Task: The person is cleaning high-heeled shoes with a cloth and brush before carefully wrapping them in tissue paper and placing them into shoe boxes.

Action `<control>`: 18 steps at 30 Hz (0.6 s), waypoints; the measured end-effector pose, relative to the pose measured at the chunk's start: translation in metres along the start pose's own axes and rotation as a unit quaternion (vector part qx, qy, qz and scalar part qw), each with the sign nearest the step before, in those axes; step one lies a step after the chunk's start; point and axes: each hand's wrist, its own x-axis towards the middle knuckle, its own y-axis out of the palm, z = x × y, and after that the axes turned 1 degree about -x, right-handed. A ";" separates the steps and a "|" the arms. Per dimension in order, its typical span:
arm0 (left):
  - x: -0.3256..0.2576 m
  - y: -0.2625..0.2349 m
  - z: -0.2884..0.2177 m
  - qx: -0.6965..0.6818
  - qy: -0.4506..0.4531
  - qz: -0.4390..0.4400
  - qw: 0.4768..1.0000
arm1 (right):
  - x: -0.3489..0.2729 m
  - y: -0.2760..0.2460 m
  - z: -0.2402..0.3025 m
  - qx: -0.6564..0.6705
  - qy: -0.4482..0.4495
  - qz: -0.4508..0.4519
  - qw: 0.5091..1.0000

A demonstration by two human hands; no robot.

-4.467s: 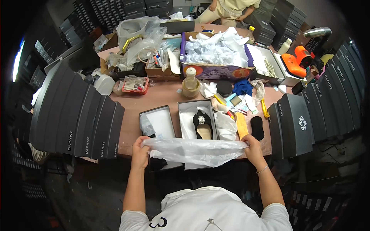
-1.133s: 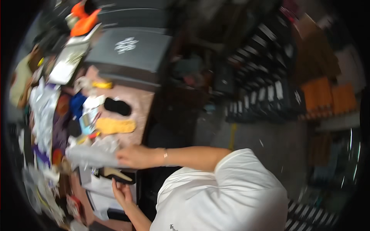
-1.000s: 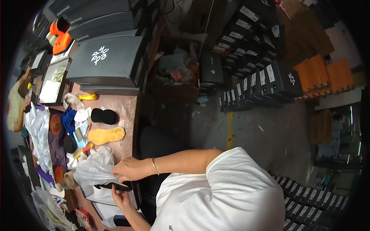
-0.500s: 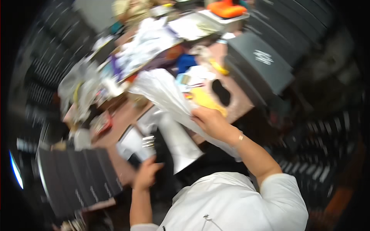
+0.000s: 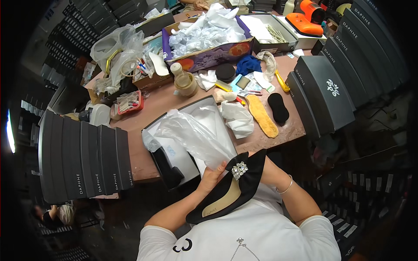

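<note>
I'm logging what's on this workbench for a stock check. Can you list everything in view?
shoe: one, black with a jewelled brooch, held in front of the chest
plastic bag: one, clear, pulled up from the open box
open shoe box: one, white inside, near table edge
insole: one, yellow, table right
black pad: one, beside the insole
stacked boxes: several, dark grey, left
left hand: under the shoe and bag
right hand: behind the shoe's toe, mostly hidden
</note>
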 end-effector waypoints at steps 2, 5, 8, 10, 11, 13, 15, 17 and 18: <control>-0.001 0.003 -0.006 0.028 0.002 -0.035 0.999 | -0.007 -0.008 -0.007 0.020 0.023 0.000 1.000; -0.006 0.014 -0.015 -0.041 0.059 -0.028 0.997 | 0.000 -0.020 0.004 0.011 0.101 -0.070 0.992; -0.017 0.020 -0.024 -0.038 0.010 -0.032 0.999 | 0.001 -0.025 0.010 -0.016 0.105 -0.056 0.993; -0.019 0.015 -0.028 -0.034 -0.016 0.034 0.999 | 0.001 -0.029 0.012 -0.008 0.097 -0.045 0.994; -0.019 0.012 -0.030 -0.043 -0.013 0.097 0.994 | 0.003 -0.031 0.013 -0.017 0.093 -0.022 0.995; -0.020 0.009 -0.035 -0.015 -0.072 0.167 0.983 | 0.009 -0.040 0.016 -0.034 0.090 0.018 0.995; -0.019 0.010 -0.050 0.060 -0.186 0.181 0.964 | 0.012 -0.049 0.007 0.004 0.085 0.054 0.995; -0.018 0.016 -0.062 0.097 -0.188 0.160 0.964 | 0.015 -0.055 0.000 0.098 0.156 0.067 0.981; -0.019 0.018 -0.065 0.087 -0.176 0.157 0.968 | 0.020 -0.062 0.011 0.109 0.238 0.076 0.962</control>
